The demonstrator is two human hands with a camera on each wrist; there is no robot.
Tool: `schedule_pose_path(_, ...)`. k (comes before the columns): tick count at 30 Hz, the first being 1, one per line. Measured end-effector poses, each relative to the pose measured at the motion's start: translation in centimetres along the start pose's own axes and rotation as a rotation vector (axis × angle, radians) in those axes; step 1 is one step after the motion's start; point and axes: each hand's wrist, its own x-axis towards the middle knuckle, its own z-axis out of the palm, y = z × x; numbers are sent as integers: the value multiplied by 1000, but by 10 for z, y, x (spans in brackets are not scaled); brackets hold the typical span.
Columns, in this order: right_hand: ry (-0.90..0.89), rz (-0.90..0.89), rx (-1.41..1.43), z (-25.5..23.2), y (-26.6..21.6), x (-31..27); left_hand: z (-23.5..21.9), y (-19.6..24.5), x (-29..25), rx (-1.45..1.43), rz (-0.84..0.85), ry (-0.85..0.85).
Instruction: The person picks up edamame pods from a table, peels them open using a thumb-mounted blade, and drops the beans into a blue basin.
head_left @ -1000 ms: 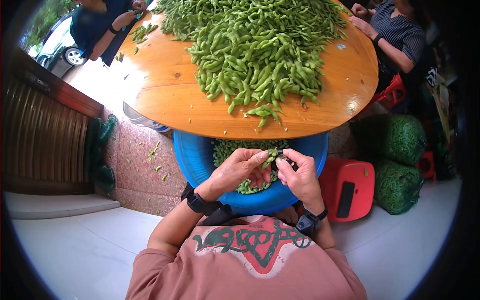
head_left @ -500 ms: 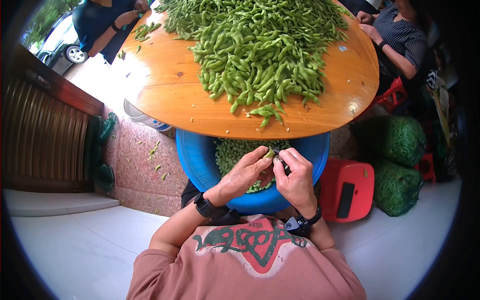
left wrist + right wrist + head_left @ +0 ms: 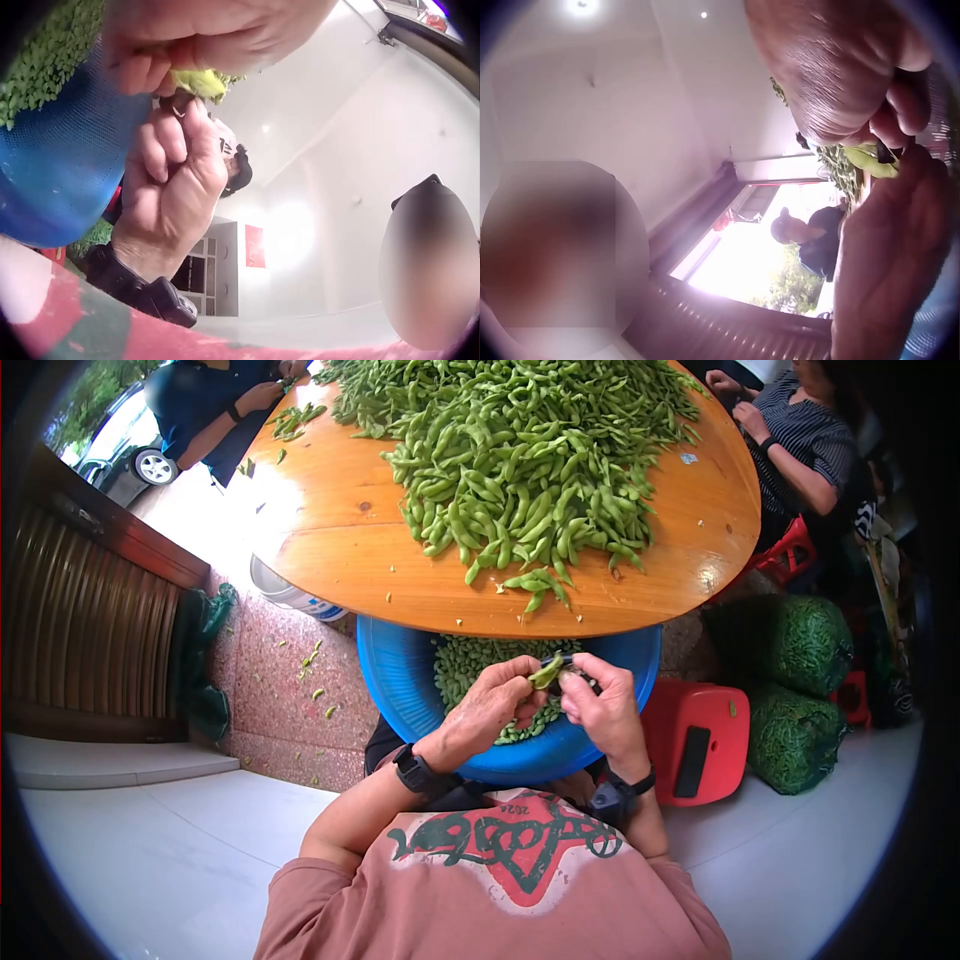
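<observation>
Over a blue basin [image 3: 385, 670] of shelled green beans [image 3: 458, 665], the left hand [image 3: 487, 705] pinches a green pod [image 3: 546, 672] between thumb and fingers. The right hand [image 3: 608, 712] meets it from the right, its curled fingers gripping a small dark object that touches the pod; what it is cannot be told. In the left wrist view the pod [image 3: 201, 82] looks bent or crushed, with the right hand [image 3: 174, 180] just below it. The right wrist view has the pod [image 3: 870, 161] between both hands.
A wooden table [image 3: 330, 575] bears a large heap of pods [image 3: 520, 470] beyond the basin. On the right are a red stool [image 3: 720, 720] and net sacks [image 3: 795, 735]. A white bucket [image 3: 290, 595] stands left; two people sit across the table.
Both hands have shifted slightly; the pod shows more between them than half a second ago. The right hand has turned a little and moved slightly right. The left keeps its pinch.
</observation>
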Motion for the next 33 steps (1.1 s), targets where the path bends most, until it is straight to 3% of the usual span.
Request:
schedule_pose_path(1, -20, 178, 209, -7, -6, -2, 0, 1, 1, 147, 56, -71)
schedule_pose_path(2, 48, 157, 234, -13, -16, -7, 0, 0, -1, 331, 143, -74)
schedule_pose_path(3, 102, 131, 201, -26, -23, -13, 0, 5, -4, 335, 145, -75)
schedule_pose_path(5, 225, 121, 38, -59, -35, -34, 4, 22, -15, 1193, 554, -155)
schedule_pose_path(7, 210, 88, -468, -102, -28, -52, 16, 42, -17, 1018, 578, 12)
schedule_pose_path(9, 270, -5, -962, -121, -15, -63, 22, 63, -7, 1153, 688, 236)
schedule_pose_path(13, 358, 27, -1011, -124, -11, -62, 12, 63, 30, 1513, 674, 573)
schedule_pose_path(15, 449, -56, -904, -105, -16, -51, 6, 60, 40, 1537, 658, 604)
schedule_pose_path(22, 227, -258, -606, -33, -37, -4, -5, 83, 39, 1362, 947, 674)
schedule_pose_path(25, 149, -25, -143, -12, -30, 15, -8, 82, 38, 1221, 983, 634)
schedule_pose_path(27, 43, 39, 229, 1, -37, 24, -1, 74, 27, 445, 594, 395)
schedule_pose_path(28, -17, 45, 391, 7, -36, 28, 1, 68, 21, 313, 545, 274)
schedule_pose_path(31, -145, 89, 578, 9, -30, 30, 10, 48, 13, 195, 478, 182)
schedule_pose_path(33, -114, 109, 562, 9, -28, 26, 13, 39, 10, 214, 484, 189)
